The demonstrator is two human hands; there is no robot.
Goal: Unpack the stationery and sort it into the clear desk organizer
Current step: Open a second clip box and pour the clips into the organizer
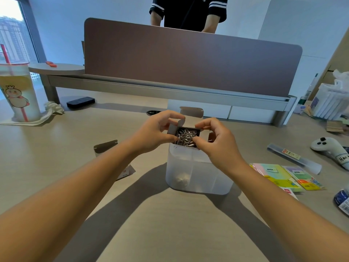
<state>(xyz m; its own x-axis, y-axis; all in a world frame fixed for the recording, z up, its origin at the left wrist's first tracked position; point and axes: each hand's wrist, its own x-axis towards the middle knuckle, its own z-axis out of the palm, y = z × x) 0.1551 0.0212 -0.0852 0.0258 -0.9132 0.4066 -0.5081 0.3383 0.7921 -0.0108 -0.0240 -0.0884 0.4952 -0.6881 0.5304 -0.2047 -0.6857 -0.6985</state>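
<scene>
- Pastel pink, green and yellow sticky-note pack (273,176), flat on the desk just right of the right hand (217,144): label "STICK".
- Smaller multicolour sticky-flag pack (302,177), beside the first and farther right: label "STICK".
- White handheld controller (330,148), far right: handwritten tag beginning "Hea", rest cut off.
- Other print too small to read.

Shiny metal paper clips (186,138) in a matt cardboard box (190,118). Cloudy smooth plastic organizer (196,173). Smooth, pale, wood-look desk (75,148).
</scene>
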